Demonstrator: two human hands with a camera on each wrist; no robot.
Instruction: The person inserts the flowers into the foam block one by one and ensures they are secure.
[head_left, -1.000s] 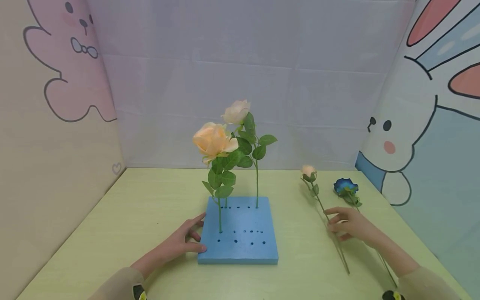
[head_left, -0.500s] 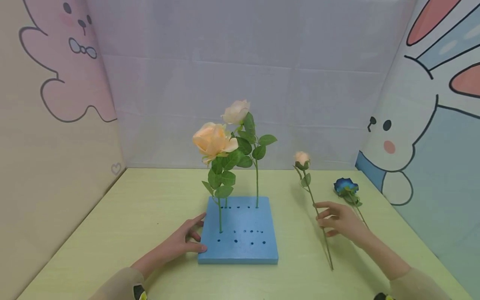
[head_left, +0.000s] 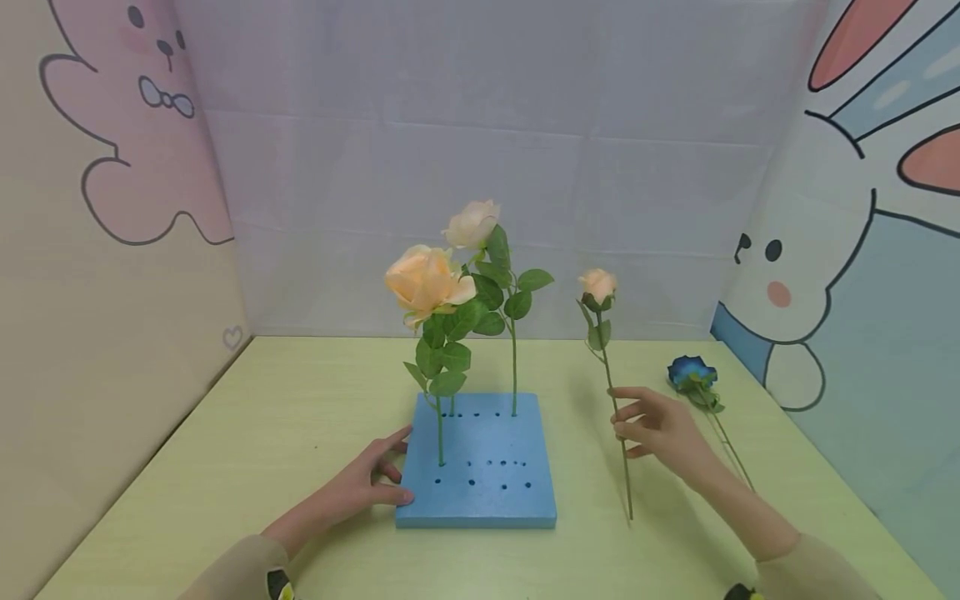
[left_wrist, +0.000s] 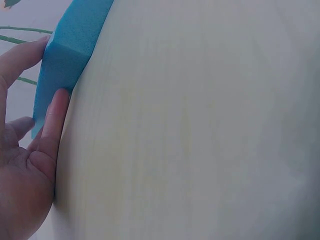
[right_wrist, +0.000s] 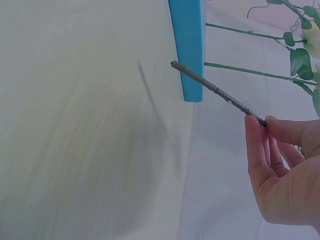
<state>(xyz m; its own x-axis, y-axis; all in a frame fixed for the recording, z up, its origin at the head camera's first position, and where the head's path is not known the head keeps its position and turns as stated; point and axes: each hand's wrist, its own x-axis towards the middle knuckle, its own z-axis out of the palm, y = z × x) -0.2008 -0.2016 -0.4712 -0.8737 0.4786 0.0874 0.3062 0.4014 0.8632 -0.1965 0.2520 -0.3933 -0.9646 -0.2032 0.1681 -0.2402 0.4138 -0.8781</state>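
Note:
My left hand [head_left: 356, 483] lies against the left side of a blue board [head_left: 498, 500] with rows of small holes; its thumb touches the near left corner and its forefinger the left edge. In the left wrist view, fingers [left_wrist: 56, 117] press along the board's side [left_wrist: 75, 42]. My right hand [head_left: 663, 429] pinches the thin stem of a pale peach artificial rose [head_left: 597, 285], held nearly upright to the right of the board. The right wrist view shows the stem's bare lower end [right_wrist: 215, 90] sticking out past thumb and fingertips, above the table.
On the board stand a large peach rose [head_left: 427, 282] and a white rose [head_left: 472, 225] with green leaves, and another stem shows behind. A blue rose [head_left: 692, 375] lies on the table's right side, its stem partly hidden by the right arm. Printed walls enclose the table.
My right hand has lifted the pale peach rose from its slanted position low over the table, moving it left and turning it more upright. The left hand and board have stayed put.

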